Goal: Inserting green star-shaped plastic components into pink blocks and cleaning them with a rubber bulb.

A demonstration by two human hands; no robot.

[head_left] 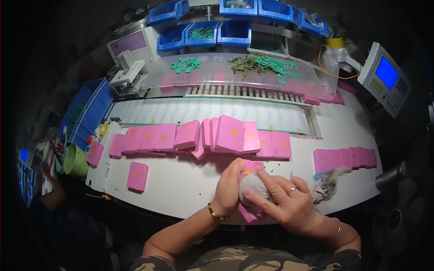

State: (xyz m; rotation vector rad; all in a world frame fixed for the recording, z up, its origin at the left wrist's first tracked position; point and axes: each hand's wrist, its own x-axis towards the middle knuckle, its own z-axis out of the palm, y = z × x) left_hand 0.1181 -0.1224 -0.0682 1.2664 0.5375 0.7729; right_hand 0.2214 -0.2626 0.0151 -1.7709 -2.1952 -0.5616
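- The left hand (229, 186) holds a pink block (249, 189) at the near edge of the white worktop (181, 185).
- The right hand (285, 201) grips a grey cloth ball (253, 186) and presses it on that block. The hands and ball hide most of it.
- A long row of pink blocks (203, 137) lies behind the hands, some piled up. I cannot count them all.
- One single pink block (137, 176) lies alone on the left.
- A grey rag (324, 187) sits just right of the hands.
- A short row of pink blocks (346, 159) lies behind the rag.
- Green bits (264, 64) lie on a clear cover at the back, below the blue bins (203, 34).
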